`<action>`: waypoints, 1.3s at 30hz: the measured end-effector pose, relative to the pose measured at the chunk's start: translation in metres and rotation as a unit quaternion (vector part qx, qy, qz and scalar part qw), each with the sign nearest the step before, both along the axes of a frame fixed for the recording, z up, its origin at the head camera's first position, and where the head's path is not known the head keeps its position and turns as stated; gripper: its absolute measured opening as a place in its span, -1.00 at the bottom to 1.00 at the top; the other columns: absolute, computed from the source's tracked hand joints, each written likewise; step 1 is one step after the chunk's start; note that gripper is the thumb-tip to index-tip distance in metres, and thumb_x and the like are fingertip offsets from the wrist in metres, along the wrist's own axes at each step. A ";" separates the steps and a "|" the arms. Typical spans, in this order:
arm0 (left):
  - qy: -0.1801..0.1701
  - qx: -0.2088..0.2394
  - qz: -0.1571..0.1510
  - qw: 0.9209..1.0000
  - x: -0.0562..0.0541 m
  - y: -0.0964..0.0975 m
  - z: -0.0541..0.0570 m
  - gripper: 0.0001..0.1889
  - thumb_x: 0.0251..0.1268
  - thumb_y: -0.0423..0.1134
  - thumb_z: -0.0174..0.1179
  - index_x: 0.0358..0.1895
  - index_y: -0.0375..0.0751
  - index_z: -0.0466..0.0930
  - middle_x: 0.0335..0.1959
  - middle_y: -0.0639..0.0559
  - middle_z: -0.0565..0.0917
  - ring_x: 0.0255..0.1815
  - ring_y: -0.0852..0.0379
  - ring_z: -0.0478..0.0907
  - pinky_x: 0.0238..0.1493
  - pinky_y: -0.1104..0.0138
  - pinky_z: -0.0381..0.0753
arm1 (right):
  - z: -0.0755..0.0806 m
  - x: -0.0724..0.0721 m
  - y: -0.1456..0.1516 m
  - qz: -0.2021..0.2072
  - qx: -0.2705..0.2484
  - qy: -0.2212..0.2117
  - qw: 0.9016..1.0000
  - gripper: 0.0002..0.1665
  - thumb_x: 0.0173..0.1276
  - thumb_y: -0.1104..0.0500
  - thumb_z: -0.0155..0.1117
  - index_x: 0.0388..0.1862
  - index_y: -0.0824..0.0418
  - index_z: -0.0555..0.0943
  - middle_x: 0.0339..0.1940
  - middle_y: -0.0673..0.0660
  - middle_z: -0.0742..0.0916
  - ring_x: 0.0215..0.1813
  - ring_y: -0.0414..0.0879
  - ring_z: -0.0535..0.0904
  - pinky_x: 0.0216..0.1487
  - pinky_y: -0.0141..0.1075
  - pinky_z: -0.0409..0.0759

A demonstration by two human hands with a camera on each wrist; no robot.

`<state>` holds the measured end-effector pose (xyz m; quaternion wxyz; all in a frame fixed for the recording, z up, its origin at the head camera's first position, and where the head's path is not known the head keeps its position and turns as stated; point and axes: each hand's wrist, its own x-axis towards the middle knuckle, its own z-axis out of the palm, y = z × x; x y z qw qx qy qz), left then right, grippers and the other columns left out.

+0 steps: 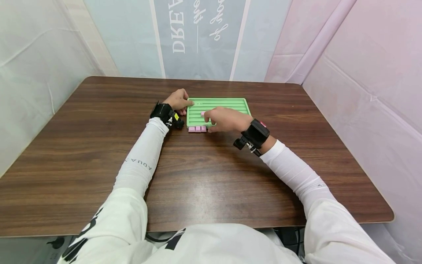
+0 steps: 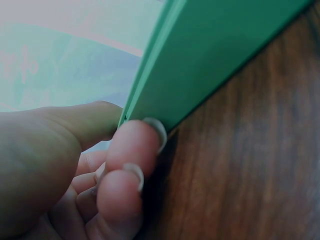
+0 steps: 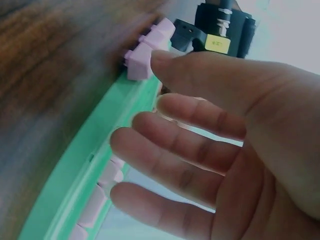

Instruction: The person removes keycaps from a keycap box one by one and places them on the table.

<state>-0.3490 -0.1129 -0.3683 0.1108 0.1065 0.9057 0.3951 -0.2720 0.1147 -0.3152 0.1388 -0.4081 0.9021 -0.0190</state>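
Observation:
A green ridged tray [image 1: 227,102] lies on the table. Its left edge is pinched by my left hand [image 1: 178,101], the thumb at the top rim and fingertips against the side wall [image 2: 200,55]. Over the tray's front part hovers my right hand [image 1: 229,119], its fingers spread, gently bent and holding nothing. Its thumb tip is close to a short row of pink keycaps [image 1: 197,129] along the tray's front edge; whether it touches them I cannot tell. Another pink keycap [image 1: 202,114] shows on the tray by the index finger. More pink keycaps [image 3: 92,205] appear below the fingers in the right wrist view.
The brown wood-grain table [image 1: 197,176] extends around the tray on all sides. Behind it hangs a blue-grey curtain with lettering [image 1: 197,36], and pale sheets [image 1: 369,73] stand at both sides. Each wrist wears a black camera mount [image 1: 255,134].

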 end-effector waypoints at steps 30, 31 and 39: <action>0.000 0.006 0.001 1.000 0.000 -0.001 -0.001 -0.65 0.45 -0.15 0.06 0.06 -0.30 0.22 -0.53 -0.03 0.49 -0.70 0.21 0.49 -0.54 0.37 0.61 | 0.036 -0.012 0.035 -0.061 -0.024 -0.002 0.998 -0.58 0.42 0.02 0.20 0.17 0.18 0.52 0.02 0.13 0.66 0.04 0.00 0.60 -0.03 -0.16 0.57; 0.000 0.006 0.003 1.000 0.000 -0.001 -0.001 -0.66 0.44 -0.15 0.07 0.05 -0.30 0.22 -0.54 -0.03 0.49 -0.70 0.21 0.49 -0.54 0.37 0.62 | 0.037 -0.013 0.036 -0.062 -0.024 -0.002 0.998 -0.59 0.42 0.04 0.20 0.17 0.18 0.52 0.02 0.13 0.66 0.04 0.00 0.60 -0.03 -0.16 0.57; 0.002 0.004 0.002 1.000 0.000 0.001 -0.001 -0.67 0.45 -0.15 0.06 0.04 -0.29 0.23 -0.53 -0.03 0.49 -0.69 0.21 0.49 -0.53 0.38 0.61 | 0.036 -0.019 0.043 -0.070 -0.023 -0.004 0.997 -0.61 0.40 0.12 0.23 0.15 0.22 0.52 0.02 0.15 0.65 0.05 0.02 0.57 -0.04 -0.16 0.56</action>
